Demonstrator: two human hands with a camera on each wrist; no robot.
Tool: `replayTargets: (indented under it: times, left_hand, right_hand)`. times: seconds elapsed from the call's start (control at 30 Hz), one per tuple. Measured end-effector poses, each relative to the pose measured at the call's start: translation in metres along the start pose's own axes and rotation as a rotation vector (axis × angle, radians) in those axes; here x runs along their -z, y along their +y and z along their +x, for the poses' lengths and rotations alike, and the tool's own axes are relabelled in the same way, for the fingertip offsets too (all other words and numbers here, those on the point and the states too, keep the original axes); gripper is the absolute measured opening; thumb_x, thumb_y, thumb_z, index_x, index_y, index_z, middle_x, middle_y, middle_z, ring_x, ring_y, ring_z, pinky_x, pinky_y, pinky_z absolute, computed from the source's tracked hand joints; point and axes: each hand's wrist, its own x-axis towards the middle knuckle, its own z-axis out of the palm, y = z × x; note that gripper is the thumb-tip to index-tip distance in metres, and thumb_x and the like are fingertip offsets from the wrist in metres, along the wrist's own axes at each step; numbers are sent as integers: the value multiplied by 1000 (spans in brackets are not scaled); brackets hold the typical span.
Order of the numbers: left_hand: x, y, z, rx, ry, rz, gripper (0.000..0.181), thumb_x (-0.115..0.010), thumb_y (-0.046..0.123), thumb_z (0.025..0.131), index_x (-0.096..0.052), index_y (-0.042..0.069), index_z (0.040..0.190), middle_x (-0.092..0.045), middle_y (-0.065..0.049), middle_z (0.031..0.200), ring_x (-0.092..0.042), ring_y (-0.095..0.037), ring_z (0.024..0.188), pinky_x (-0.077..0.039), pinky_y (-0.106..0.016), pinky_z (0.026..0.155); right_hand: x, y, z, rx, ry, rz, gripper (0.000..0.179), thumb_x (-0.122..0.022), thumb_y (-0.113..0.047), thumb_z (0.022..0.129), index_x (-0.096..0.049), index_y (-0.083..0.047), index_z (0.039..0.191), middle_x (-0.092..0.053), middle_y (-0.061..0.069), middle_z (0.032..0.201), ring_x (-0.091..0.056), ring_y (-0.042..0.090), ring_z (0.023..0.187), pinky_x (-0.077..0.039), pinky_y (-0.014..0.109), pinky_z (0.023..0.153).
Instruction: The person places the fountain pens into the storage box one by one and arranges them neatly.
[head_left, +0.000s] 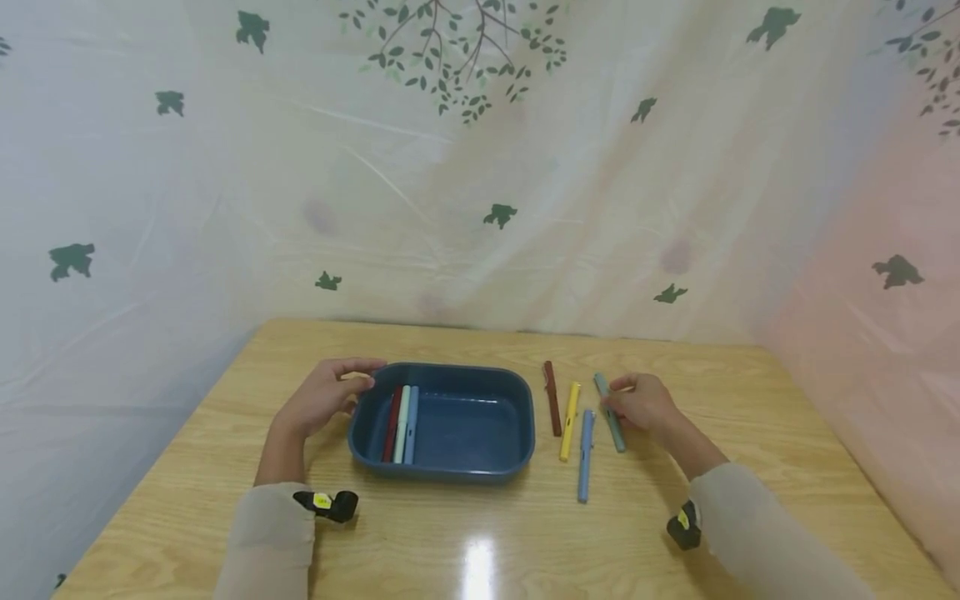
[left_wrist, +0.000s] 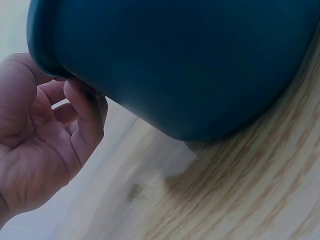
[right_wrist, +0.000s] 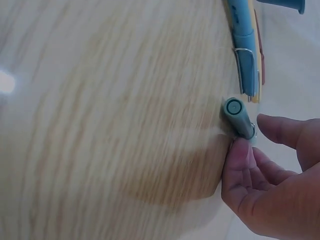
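Note:
The left hand (head_left: 322,400) grips the left end of a dark blue rectangular box (head_left: 472,477). In the left wrist view its thumb lies at the rim and its fingers curl beneath it. Inside the box, a dark red pen (head_left: 392,425), a pale green pen (head_left: 402,425) and a blue pen (head_left: 412,425) lie side by side at the left. On the table to the right, the right hand (head_left: 643,402) holds a grey-green pen (head_left: 617,432) between thumb and fingers. In the right wrist view the fingertips touch this pen (right_wrist: 238,117); thumb contact is hard to make out.
Between the box and the right hand lie a brown-red pen (head_left: 552,400), a yellow pen (head_left: 570,423) and another blue pen (head_left: 585,458). The wooden table (head_left: 420,542) meets a leaf-printed cloth (head_left: 420,250) at the back and sides.

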Motion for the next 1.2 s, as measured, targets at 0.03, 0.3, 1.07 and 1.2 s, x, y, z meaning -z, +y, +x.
replayTargets:
  times: [0.03, 0.3, 1.07, 1.2]
  left_hand:
    - [0, 0, 0, 0, 0, -1, 38, -58, 12, 103, -62, 5, 140, -61, -20, 136, -60, -26, 103, -56, -38, 72]
    - [0, 1, -1, -5, 5, 4, 38, -58, 13, 103, -62, 5, 140, -61, -19, 136, -60, -25, 101, -55, -37, 71]
    - [0, 0, 0, 2, -7, -17, 38, -56, 12, 104, -60, 3, 141, -65, -18, 124, -60, -23, 89, -53, -35, 67]
    - [1, 0, 0, 3, -10, -19, 38, -56, 11, 104, -60, 3, 141, -65, -18, 125, -61, -23, 90, -54, -35, 68]
  right_hand:
    - [0, 1, 0, 2, 1, -3, 45, -69, -13, 97, -54, 9, 133, -65, 18, 110, -66, 21, 91, -57, 31, 74]
    - [0, 1, 0, 0, 8, -41, 43, -73, -9, 93, -57, 10, 129, -63, 20, 112, -66, 21, 91, -57, 31, 74]
    - [-2, -1, -1, -62, -33, 31, 48, -59, -7, 99, -47, 14, 140, -48, 29, 138, -56, 32, 111, -52, 36, 86]
    - [1, -1, -3, -68, -58, 48, 46, -54, -8, 102, -46, 13, 142, -49, 26, 134, -54, 27, 104, -50, 34, 83]
